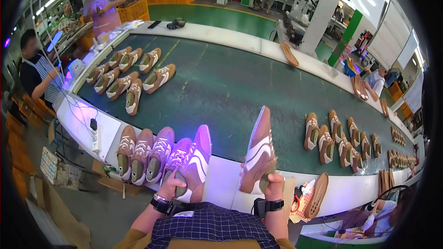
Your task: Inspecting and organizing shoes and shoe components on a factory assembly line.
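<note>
My left hand (172,186) is closed around the heel of a brown sneaker with white stripes (198,161), which stands toe up under purple light. In my right hand (275,186) is another brown sneaker (259,154), gripped at its heel opening and raised toe up over the near edge of the conveyor. White laces and a greenish lining show on it. Left of my left hand, several more sneakers (143,150) stand in a row on the white ledge, the closest one tinted purple and partly behind the held shoe.
A dark green conveyor belt (226,106) carries sneakers at far left (122,83) and right (344,143). A loose brown sole (317,196) lies on the near ledge; another sole (290,54) is on the far ledge. A power strip (96,138) sits left. Other people work around the line.
</note>
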The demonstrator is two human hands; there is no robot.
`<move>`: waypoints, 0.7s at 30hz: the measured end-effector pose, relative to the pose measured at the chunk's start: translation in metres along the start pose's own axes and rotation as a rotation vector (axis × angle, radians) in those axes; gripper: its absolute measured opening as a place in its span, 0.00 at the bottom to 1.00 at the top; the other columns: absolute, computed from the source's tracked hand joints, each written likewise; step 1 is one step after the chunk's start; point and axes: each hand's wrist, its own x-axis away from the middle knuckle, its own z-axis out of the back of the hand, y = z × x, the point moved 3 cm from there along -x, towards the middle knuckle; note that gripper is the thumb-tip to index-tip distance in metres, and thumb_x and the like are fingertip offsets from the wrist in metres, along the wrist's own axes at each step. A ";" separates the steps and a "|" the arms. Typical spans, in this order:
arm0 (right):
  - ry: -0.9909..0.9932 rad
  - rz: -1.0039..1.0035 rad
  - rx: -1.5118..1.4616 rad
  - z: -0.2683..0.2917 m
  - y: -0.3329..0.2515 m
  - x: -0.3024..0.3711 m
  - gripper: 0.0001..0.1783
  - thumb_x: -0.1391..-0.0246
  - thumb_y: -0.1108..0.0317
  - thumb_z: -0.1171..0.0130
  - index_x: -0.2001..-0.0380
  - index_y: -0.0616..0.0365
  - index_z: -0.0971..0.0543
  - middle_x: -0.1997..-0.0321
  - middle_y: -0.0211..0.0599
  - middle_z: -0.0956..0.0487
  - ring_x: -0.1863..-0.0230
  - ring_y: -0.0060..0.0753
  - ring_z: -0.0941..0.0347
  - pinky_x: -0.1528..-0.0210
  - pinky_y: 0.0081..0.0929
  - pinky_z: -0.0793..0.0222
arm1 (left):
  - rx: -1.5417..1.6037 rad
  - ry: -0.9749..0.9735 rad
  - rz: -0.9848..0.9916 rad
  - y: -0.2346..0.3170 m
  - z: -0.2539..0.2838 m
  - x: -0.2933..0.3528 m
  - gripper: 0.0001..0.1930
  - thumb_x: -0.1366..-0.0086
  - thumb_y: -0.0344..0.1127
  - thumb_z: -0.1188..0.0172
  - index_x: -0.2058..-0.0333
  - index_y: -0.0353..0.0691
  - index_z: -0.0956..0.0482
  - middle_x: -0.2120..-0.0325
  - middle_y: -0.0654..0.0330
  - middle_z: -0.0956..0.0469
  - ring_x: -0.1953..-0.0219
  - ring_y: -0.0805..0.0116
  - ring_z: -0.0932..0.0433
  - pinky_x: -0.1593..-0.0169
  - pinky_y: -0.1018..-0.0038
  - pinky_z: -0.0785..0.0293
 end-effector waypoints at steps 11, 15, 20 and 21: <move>-0.014 -0.304 0.232 -0.059 0.036 0.036 0.58 0.80 0.74 0.44 0.35 0.57 0.49 0.40 0.37 0.37 0.40 0.38 0.40 0.37 0.29 0.46 | -0.091 -0.019 0.062 0.008 0.023 0.028 0.50 0.65 0.23 0.44 0.36 0.39 0.48 0.51 0.57 0.31 0.52 0.65 0.29 0.53 0.75 0.31; -0.090 -0.347 0.258 -0.065 0.037 0.029 0.60 0.81 0.74 0.43 0.34 0.58 0.51 0.36 0.38 0.40 0.36 0.40 0.44 0.33 0.31 0.53 | -0.077 -0.017 0.032 0.010 0.023 0.031 0.51 0.65 0.19 0.45 0.35 0.41 0.49 0.48 0.58 0.32 0.49 0.65 0.31 0.49 0.75 0.34; -0.162 -0.336 0.271 -0.062 0.040 0.023 0.56 0.78 0.72 0.46 0.34 0.57 0.49 0.37 0.37 0.38 0.39 0.36 0.41 0.36 0.27 0.48 | -0.053 -0.035 0.032 0.015 0.018 0.033 0.52 0.66 0.20 0.45 0.35 0.41 0.49 0.47 0.59 0.33 0.48 0.65 0.32 0.46 0.75 0.36; -0.167 -0.332 0.279 -0.062 0.041 0.023 0.56 0.78 0.72 0.46 0.34 0.57 0.49 0.37 0.37 0.39 0.38 0.37 0.42 0.36 0.27 0.49 | -0.036 -0.033 0.037 0.017 0.016 0.034 0.52 0.66 0.20 0.44 0.35 0.41 0.48 0.48 0.59 0.32 0.48 0.65 0.31 0.46 0.75 0.36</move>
